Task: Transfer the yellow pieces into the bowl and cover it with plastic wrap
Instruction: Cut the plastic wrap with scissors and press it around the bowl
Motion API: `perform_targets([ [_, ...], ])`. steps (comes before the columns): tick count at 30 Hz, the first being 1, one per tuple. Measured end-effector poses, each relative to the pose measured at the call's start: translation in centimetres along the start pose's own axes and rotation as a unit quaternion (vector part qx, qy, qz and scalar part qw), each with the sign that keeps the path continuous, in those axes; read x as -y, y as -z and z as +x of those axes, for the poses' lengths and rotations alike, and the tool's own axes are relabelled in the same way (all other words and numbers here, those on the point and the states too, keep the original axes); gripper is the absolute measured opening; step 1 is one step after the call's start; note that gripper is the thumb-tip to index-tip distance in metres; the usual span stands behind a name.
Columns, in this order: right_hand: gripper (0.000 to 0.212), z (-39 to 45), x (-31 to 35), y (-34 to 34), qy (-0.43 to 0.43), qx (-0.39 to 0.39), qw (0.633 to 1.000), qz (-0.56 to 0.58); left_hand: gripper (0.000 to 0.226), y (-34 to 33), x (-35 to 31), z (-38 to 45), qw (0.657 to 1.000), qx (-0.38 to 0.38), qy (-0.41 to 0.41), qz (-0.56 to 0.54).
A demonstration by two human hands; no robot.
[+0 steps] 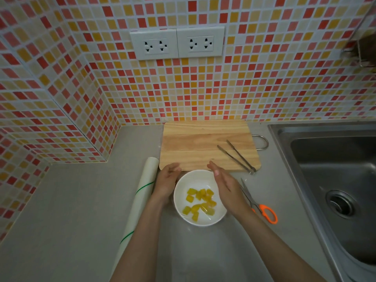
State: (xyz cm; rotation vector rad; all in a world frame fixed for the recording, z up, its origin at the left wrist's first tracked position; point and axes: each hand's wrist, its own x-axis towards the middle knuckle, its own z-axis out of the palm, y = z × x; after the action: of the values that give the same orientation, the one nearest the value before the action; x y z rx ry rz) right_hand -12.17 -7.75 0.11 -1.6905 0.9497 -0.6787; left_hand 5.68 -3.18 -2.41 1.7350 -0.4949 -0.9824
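Note:
A white bowl [183, 192] stands on the grey counter in front of me with several yellow pieces [200, 202] inside. A shine over the bowl and on the counter around it suggests clear plastic wrap lies across it. My left hand [165, 183] rests flat against the bowl's left side, fingers together. My right hand [222, 182] lies flat along the bowl's right rim. A roll of plastic wrap [140, 202] lies just left of my left arm.
A wooden cutting board [203, 143] lies beyond the bowl, with metal tongs [238, 155] on its right part. Orange-handled scissors [258, 204] lie right of the bowl. A steel sink [333, 176] fills the right side. Tiled walls stand behind and left.

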Motion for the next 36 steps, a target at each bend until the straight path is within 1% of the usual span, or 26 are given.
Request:
perform_targets([
  [2,0.039,0.3,-0.9,-0.5,-0.039,-0.002,0.998,0.048,0.022,0.0,0.7,0.0,0.998,0.011,0.031,-0.058],
  [4,0.038,0.4,-1.4,-0.9,-0.087,0.004,0.990,0.112,0.029,-0.1,1.2,0.0,0.996,0.022,0.027,-0.084],
  [6,0.040,0.6,-1.6,-0.9,-0.128,0.009,0.976,0.175,0.032,-0.1,1.5,0.1,0.997,0.034,0.011,-0.070],
  [9,0.056,0.8,-1.7,-0.9,-0.167,0.022,0.955,0.246,0.030,0.3,1.8,0.1,0.998,0.055,-0.010,-0.034],
  [11,0.063,1.0,-2.1,-1.0,-0.189,0.026,0.944,0.269,0.032,0.4,1.7,0.2,0.997,0.067,-0.021,-0.019],
  [14,0.071,1.4,-2.8,-1.1,-0.218,0.023,0.938,0.270,0.032,0.5,1.7,0.2,0.996,0.071,-0.049,0.024],
  [15,0.071,1.5,-2.9,-1.1,-0.227,0.022,0.935,0.271,0.034,0.5,1.9,0.1,0.995,0.060,-0.061,0.042],
  [18,0.070,1.5,-2.9,-0.9,-0.233,0.029,0.934,0.269,0.049,0.5,1.6,-0.7,0.989,0.023,-0.107,0.103],
  [19,0.069,1.5,-2.8,-0.9,-0.232,0.032,0.934,0.269,0.047,0.4,1.8,-0.9,0.988,0.015,-0.113,0.104],
  [20,0.066,1.4,-2.7,-0.8,-0.230,0.030,0.936,0.266,0.038,0.5,2.0,-1.2,0.986,0.002,-0.112,0.120],
  [21,0.064,1.3,-2.7,-0.8,-0.224,0.023,0.938,0.262,0.022,0.5,2.1,-1.7,0.986,-0.023,-0.110,0.123],
  [22,0.063,1.3,-2.7,-0.8,-0.217,0.009,0.943,0.254,0.007,0.3,2.2,-1.9,0.982,-0.067,-0.111,0.138],
  [23,0.063,1.3,-2.6,-0.7,-0.207,-0.008,0.947,0.244,0.005,0.3,2.4,-2.0,0.981,-0.109,-0.096,0.127],
  [24,0.064,1.3,-2.5,-0.7,-0.200,-0.032,0.950,0.238,0.008,0.6,3.0,-1.8,0.974,-0.135,-0.121,0.137],
  [25,0.063,1.3,-2.5,-0.6,-0.193,-0.060,0.950,0.237,0.023,0.7,2.9,-2.0,0.972,-0.139,-0.149,0.121],
  [26,0.061,1.1,-2.3,-0.4,-0.184,-0.093,0.949,0.237,0.032,1.1,3.1,-2.2,0.968,-0.140,-0.162,0.132],
  [27,0.058,0.7,-2.2,-0.1,-0.171,-0.130,0.948,0.235,0.032,1.1,2.8,-2.9,0.969,-0.153,-0.155,0.118],
  [28,0.054,0.2,-1.9,0.3,-0.154,-0.165,0.946,0.234,0.029,1.2,2.3,-4.0,0.966,-0.182,-0.148,0.110],
  [29,0.049,-0.6,-1.6,0.4,-0.134,-0.191,0.944,0.232,0.027,1.1,2.1,-5.4,0.965,-0.213,-0.139,0.070],
  [30,0.047,-1.6,-1.2,0.4,-0.115,-0.208,0.944,0.229,0.028,0.9,2.1,-6.5,0.966,-0.226,-0.123,0.022],
  [32,0.047,-3.6,-0.6,-0.5,-0.090,-0.222,0.946,0.218,0.034,-0.3,2.9,-8.2,0.974,-0.192,-0.075,-0.095],
  [34,0.050,-4.9,-0.5,-2.2,-0.073,-0.214,0.949,0.220,0.044,-1.9,3.8,-9.0,0.975,-0.144,-0.021,-0.169],
  [36,0.056,-5.2,-0.8,-3.8,-0.079,-0.213,0.945,0.234,0.060,-3.1,4.7,-8.8,0.966,-0.127,0.029,-0.223],
])
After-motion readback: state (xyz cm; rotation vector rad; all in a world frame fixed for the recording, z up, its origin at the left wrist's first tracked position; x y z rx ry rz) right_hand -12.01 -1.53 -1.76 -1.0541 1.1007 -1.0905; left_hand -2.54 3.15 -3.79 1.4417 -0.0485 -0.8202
